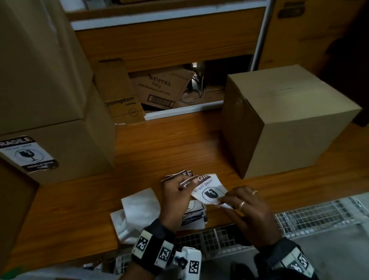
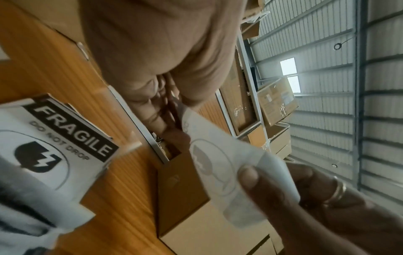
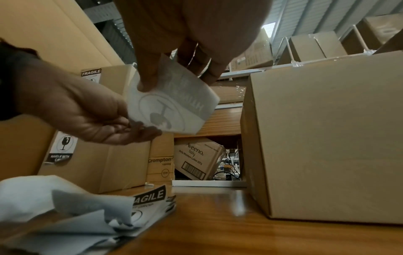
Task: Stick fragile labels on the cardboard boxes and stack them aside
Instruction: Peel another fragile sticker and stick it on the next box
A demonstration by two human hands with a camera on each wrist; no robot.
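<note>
Both hands hold one white fragile label (image 1: 212,191) just above the wooden table (image 1: 74,210). My left hand (image 1: 177,198) pinches its upper left edge. My right hand (image 1: 246,210) pinches its lower right corner between thumb and fingers (image 3: 148,84). The right wrist view shows the label (image 3: 174,107) from behind, its print faint. A plain, unlabelled cardboard box (image 1: 292,118) stands on the table to the right, apart from the hands. Under my hands lies a pile of fragile labels (image 1: 194,212).
Labelled boxes (image 1: 69,149) are stacked at the left, one with a fragile label (image 1: 23,153) facing me. White backing papers (image 1: 138,207) lie left of the pile. Aveeno (image 1: 159,88) and Crompton (image 1: 118,100) cartons sit behind. A wire mesh (image 1: 306,216) runs along the table's near edge.
</note>
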